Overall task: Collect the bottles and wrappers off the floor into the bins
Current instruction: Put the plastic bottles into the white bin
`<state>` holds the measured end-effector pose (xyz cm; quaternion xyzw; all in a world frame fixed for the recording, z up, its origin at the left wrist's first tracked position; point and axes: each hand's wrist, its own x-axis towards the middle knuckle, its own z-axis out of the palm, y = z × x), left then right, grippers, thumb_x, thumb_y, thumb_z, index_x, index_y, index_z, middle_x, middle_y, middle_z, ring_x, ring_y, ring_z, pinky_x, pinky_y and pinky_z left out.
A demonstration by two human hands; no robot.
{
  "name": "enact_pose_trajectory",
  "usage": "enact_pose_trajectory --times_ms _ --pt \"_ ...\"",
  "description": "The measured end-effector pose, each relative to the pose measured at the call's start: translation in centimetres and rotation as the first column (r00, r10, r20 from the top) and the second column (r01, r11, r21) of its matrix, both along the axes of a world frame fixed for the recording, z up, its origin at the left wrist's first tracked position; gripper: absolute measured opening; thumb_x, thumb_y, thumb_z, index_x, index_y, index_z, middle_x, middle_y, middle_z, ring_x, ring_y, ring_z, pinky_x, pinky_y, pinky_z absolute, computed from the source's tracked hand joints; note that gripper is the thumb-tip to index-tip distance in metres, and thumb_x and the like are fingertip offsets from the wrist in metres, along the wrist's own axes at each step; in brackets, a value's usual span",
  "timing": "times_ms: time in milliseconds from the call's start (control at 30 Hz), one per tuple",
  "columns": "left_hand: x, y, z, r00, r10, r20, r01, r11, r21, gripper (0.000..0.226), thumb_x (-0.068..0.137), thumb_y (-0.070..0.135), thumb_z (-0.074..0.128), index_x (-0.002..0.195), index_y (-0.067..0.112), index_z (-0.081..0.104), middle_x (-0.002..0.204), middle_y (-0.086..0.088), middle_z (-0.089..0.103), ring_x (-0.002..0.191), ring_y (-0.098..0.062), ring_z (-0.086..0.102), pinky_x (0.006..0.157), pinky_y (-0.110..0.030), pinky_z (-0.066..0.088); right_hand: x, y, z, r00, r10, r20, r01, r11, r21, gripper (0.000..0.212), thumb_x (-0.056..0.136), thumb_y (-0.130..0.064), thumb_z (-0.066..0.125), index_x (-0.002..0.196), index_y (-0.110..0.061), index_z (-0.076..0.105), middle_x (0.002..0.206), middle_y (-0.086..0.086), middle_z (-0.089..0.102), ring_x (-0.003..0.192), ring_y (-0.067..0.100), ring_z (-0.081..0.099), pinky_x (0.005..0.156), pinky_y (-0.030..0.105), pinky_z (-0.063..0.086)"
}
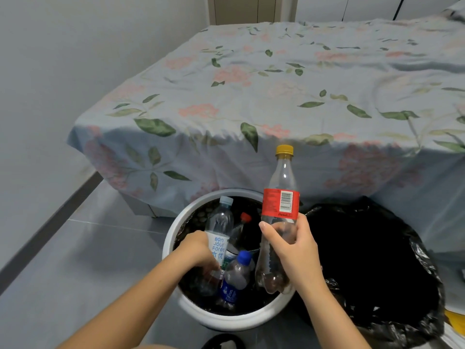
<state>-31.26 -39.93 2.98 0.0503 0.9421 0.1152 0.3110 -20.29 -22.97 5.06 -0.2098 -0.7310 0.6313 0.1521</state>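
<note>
Grey floor tiles (83, 250): these run under everything, with a dark baseboard strip along the wall to your left.
Your left hand (198, 250): reaching down inside the white bin, fingers curled round the lower body of a clear water bottle (218, 233) with a white label and pale cap; the bottle stands nearly upright in the bin.
Your right hand (293, 248): wrapped round the lower half of a clear cola bottle (279, 217), thumb on the near side, holding it upright above the bin's right edge; it has a red label and a yellow cap.
White bin (173, 233): round, lined in black, sitting on the floor just before the bed.
Inside the bin: a blue-capped bottle (235, 278) with a blue label leans near your left hand, and a dark bottle with a red cap (242, 227) lies further back.
Black bag (372, 268): a second container lined with glossy black plastic, touching the white bin's right side.
Yellow object (456, 321): a corner shows at the right edge; you cannot tell what it is.
Bed (276, 96): beyond both bins, covered by a pale blue sheet printed with pink flowers and green leaves, hanging down over the near side.
</note>
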Motion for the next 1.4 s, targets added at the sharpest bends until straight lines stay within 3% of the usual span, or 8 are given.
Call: enact_pose_trajectory --times_ms 233,333,433,567,800,1033,1200,1400 --pt "0.3 -1.8 3.3 0.949 0.096 -0.299 -0.011 0.962 0.273 0.046 0.079 0.033 0.073 0.120 0.018 0.060 0.116 0.004 0.064 0.100 -0.012 0.062 0.090 -0.025 0.048 -0.7 -1.0 0.0 0.991 0.120 0.058 -0.126 0.987 0.104 0.065 0.064 -0.028 0.085 0.114 -0.030 0.044 0.098 -0.016 0.062 0.081 -0.010 0.060 0.067 0.008 0.044" --pt "0.4 -1.9 4.0 0.931 0.129 -0.341 -0.002 0.937 0.349 0.036 0.082 0.029 0.072 0.116 0.019 0.064 0.116 0.004 0.066 0.088 -0.007 0.060 0.081 -0.019 0.043 -0.9 -1.4 -0.7 0.967 0.224 0.124 -0.241 0.958 0.153 0.082 0.060 -0.019 0.086 0.118 -0.032 0.029 0.096 -0.022 0.053 0.085 -0.007 0.059 0.063 0.005 0.044" --pt "-0.2 -1.7 3.1 0.942 0.124 -0.313 -0.009 0.939 0.344 0.051 0.081 0.029 0.073 0.127 0.015 0.056 0.126 0.001 0.060 0.091 -0.010 0.059 0.081 -0.020 0.042 -1.0 -1.6 -1.8 0.935 0.303 0.185 -0.337 0.922 0.193 0.101 0.055 -0.013 0.085 0.127 -0.039 0.020 0.109 -0.018 0.051 0.096 0.004 0.057 0.063 0.008 0.045" --pt "-1.2 -0.8 0.4 0.964 0.092 -0.248 -0.022 0.962 0.273 0.086 0.072 0.039 0.079 0.139 0.006 0.037 0.139 -0.009 0.049 0.124 -0.022 0.051 0.091 -0.026 0.042 -1.8 -1.6 -2.4 0.937 0.304 0.171 -0.328 0.934 0.139 0.086 0.060 -0.009 0.080 0.118 -0.039 0.024 0.103 -0.007 0.056 0.083 0.009 0.064 0.060 0.014 0.048" --pt "-2.6 1.2 -1.3 0.990 0.071 -0.119 -0.033 0.953 0.302 0.094 0.048 0.060 0.079 0.122 0.013 0.046 0.117 -0.003 0.062 0.097 -0.018 0.061 0.075 -0.032 0.054 -2.7 -1.3 -3.6 0.929 0.305 0.210 -0.337 0.931 0.142 0.110 0.048 -0.017 0.079 0.129 -0.052 0.013 0.113 -0.001 0.044 0.102 0.022 0.056 0.086 0.038 0.054" --pt "-1.5 0.0 -2.1 0.961 0.275 0.008 -0.241 0.827 0.508 0.077 0.057 0.025 0.091 0.119 0.017 0.046 0.106 -0.002 0.062 0.098 -0.018 0.061 0.076 -0.030 0.050 -2.9 -0.6 -3.0 0.908 0.338 0.249 -0.387 0.903 0.187 0.075 0.049 -0.037 0.090 0.110 -0.036 0.047 0.113 -0.005 0.039 0.106 0.009 0.046 0.089 0.018 0.044" --pt "0.4 -1.3 -2.8 0.936 0.344 0.081 -0.306 0.672 0.674 0.074 0.056 0.011 0.091 0.114 0.018 0.045 0.101 0.003 0.064 0.096 -0.012 0.063 0.074 -0.027 0.049 -3.0 -0.9 -1.3 0.990 0.133 -0.046 -0.108 0.929 0.355 0.087 0.061 -0.031 0.082 0.130 -0.035 0.029 0.099 -0.010 0.049 0.091 -0.001 0.050 0.072 0.004 0.039" --pt "2.7 -2.0 -2.5 0.986 0.016 -0.164 0.063 0.884 0.462 0.082 0.048 0.023 0.093 0.111 0.033 0.041 0.100 0.010 0.063 0.093 -0.007 0.060 0.075 -0.021 0.046 -2.3 1.3 -0.6 0.985 0.166 -0.038 -0.100 0.746 0.659 0.095 0.072 -0.031 0.078 0.136 -0.057 0.013 0.108 -0.004 0.042 0.087 0.017 0.052 0.071 0.032 0.052"
